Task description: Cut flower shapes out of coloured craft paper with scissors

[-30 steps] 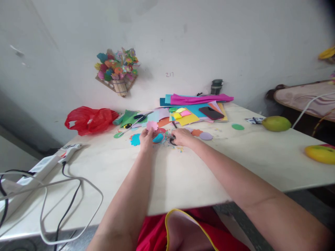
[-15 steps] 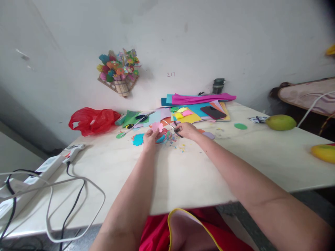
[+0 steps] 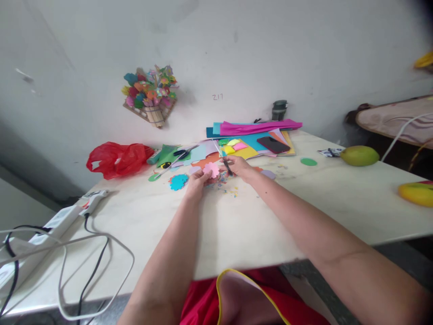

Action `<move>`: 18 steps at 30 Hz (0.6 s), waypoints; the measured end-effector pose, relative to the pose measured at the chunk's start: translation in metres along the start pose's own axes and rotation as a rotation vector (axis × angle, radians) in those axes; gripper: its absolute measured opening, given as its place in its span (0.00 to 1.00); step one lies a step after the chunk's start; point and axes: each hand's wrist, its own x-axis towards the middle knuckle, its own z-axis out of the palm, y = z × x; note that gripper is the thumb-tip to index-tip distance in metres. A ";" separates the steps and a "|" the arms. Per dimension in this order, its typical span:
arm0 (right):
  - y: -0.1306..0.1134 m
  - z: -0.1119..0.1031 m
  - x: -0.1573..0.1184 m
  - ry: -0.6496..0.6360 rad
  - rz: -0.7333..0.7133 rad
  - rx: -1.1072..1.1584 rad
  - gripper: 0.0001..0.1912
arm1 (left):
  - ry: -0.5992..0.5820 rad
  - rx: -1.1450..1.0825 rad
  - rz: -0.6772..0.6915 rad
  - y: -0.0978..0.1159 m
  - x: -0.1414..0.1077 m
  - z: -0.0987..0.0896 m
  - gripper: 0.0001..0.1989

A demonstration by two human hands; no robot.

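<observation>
My left hand (image 3: pixel 198 182) pinches a pink scalloped paper flower (image 3: pixel 211 170) near the middle of the table. Close on its right, my right hand (image 3: pixel 237 166) is closed on dark-handled scissors (image 3: pixel 227 167), whose thin blades point up and away from me. The fingertips of that hand are beside the flower's right edge; whether they touch it I cannot tell. Blue scalloped paper (image 3: pixel 179 182) lies to the left of my left hand. Small paper scraps (image 3: pixel 232 191) are scattered just below both hands.
Coloured sheets (image 3: pixel 259 141) lie at the back with a phone (image 3: pixel 273 145) on them. Another pair of scissors (image 3: pixel 182 153) and a red bag (image 3: pixel 118 160) are at the back left. A power strip (image 3: pixel 61 221) with cables is at left, a green mango (image 3: pixel 360 155) at right.
The pink flower and my left hand have moved slightly right, closer to my right hand. The scissors have turned from pointing up-left to more upright. The view has shifted a little.
</observation>
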 end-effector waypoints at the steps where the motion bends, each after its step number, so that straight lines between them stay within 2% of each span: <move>1: -0.001 0.000 -0.002 -0.003 0.005 0.000 0.12 | -0.005 0.005 0.000 0.000 0.000 0.001 0.24; 5: -0.007 0.002 -0.010 -0.027 0.023 0.038 0.09 | -0.030 0.041 -0.007 -0.001 0.000 0.001 0.23; 8: -0.007 0.004 -0.011 -0.013 0.019 0.053 0.12 | -0.061 0.050 -0.011 -0.002 -0.001 0.001 0.23; 13: 0.001 0.008 -0.005 0.020 -0.017 0.122 0.17 | -0.076 0.074 -0.027 0.001 -0.003 0.004 0.22; 18: 0.010 0.011 0.001 0.018 -0.075 0.147 0.17 | -0.059 0.087 -0.014 -0.001 -0.003 0.003 0.20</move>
